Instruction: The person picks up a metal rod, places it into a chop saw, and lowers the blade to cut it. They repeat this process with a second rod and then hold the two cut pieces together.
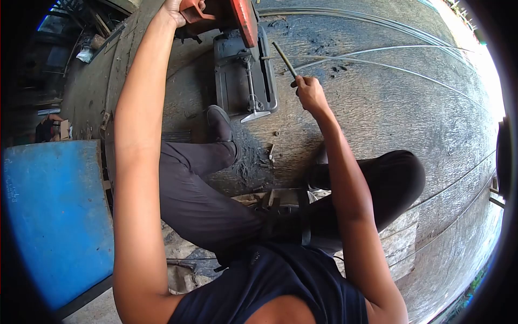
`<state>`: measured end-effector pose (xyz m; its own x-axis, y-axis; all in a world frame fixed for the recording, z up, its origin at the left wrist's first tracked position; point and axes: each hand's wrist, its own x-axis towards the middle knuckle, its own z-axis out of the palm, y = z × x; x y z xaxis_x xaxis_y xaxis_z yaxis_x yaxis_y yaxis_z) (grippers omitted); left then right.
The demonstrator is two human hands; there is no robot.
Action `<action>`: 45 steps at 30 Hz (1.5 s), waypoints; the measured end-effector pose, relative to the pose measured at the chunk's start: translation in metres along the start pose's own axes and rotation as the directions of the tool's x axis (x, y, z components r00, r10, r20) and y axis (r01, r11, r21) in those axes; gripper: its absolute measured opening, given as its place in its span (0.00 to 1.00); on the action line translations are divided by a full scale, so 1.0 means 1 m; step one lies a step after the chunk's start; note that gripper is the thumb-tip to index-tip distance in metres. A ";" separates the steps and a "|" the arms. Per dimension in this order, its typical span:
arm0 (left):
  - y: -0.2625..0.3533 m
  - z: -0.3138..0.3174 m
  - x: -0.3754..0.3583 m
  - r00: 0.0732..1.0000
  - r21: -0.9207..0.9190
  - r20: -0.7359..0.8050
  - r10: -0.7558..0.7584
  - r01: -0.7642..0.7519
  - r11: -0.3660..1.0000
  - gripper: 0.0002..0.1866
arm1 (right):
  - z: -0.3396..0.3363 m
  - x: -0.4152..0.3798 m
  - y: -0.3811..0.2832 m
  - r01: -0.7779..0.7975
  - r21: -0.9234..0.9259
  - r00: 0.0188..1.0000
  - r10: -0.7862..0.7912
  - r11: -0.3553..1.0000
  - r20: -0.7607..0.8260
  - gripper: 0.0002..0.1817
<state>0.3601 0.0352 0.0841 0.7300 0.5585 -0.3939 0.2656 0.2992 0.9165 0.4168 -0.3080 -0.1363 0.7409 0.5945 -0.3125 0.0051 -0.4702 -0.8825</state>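
Note:
At the top of the view, my left hand (pixel 174 11) is closed around the orange handle (pixel 195 13) of a cut-off saw. The saw's red guard (pixel 244 22) hangs above its dark metal base (pixel 229 89), which carries a clamp screw (pixel 249 81) and a small crank handle (pixel 255 116). To the right of the base, my right hand (pixel 310 93) is closed on a short metal rod (pixel 284 59), tilted with its far end up and left. A long thin rod (pixel 313 56) reaches the saw's vise side. The blade is mostly hidden by the guard.
Several long metal rods (pixel 377 22) lie across the rough floor. Dark grit and small scraps (pixel 271 154) surround the saw. A blue panel (pixel 54 216) stands at the left, with a person (pixel 49 127) partly visible beyond it. My shoe (pixel 220 124) is close to the base.

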 end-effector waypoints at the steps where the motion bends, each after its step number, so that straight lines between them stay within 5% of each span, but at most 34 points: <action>1: -0.001 0.001 0.001 1.000 -0.021 -0.022 -0.015 0.015 1.000 0.17 | 0.003 -0.001 -0.002 -0.001 -0.012 1.000 0.001 1.000 -0.004 0.24; 16: -0.012 0.005 -0.012 0.998 0.023 -0.011 -0.070 0.070 0.997 0.28 | 0.047 0.015 -0.004 0.124 -0.158 0.981 -0.144 0.980 -0.127 0.21; 20: -0.013 0.001 -0.006 0.995 -0.032 0.053 -0.079 0.081 0.996 0.27 | 0.050 0.015 -0.008 0.146 -0.159 0.971 -0.172 0.976 -0.164 0.20; 23: -0.013 0.007 -0.013 0.997 0.012 -0.044 -0.056 0.056 0.998 0.25 | 0.052 0.016 -0.008 0.120 -0.197 0.975 -0.152 0.973 -0.160 0.19; 27: -0.014 0.002 -0.010 0.997 -0.015 0.071 -0.038 0.039 0.999 0.22 | 0.058 0.016 -0.006 0.203 -0.179 0.958 -0.234 0.963 -0.168 0.20; 45: -0.012 0.011 -0.019 0.998 0.052 -0.054 0.023 -0.020 0.998 0.21 | 0.055 0.005 -0.006 0.280 -0.187 0.944 -0.305 0.942 -0.124 0.20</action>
<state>0.3498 0.0121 0.0811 0.7007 0.6062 -0.3763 0.2833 0.2477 0.9265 0.3837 -0.2664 -0.1518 0.7811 0.6241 0.0179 0.3376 -0.3981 -0.8530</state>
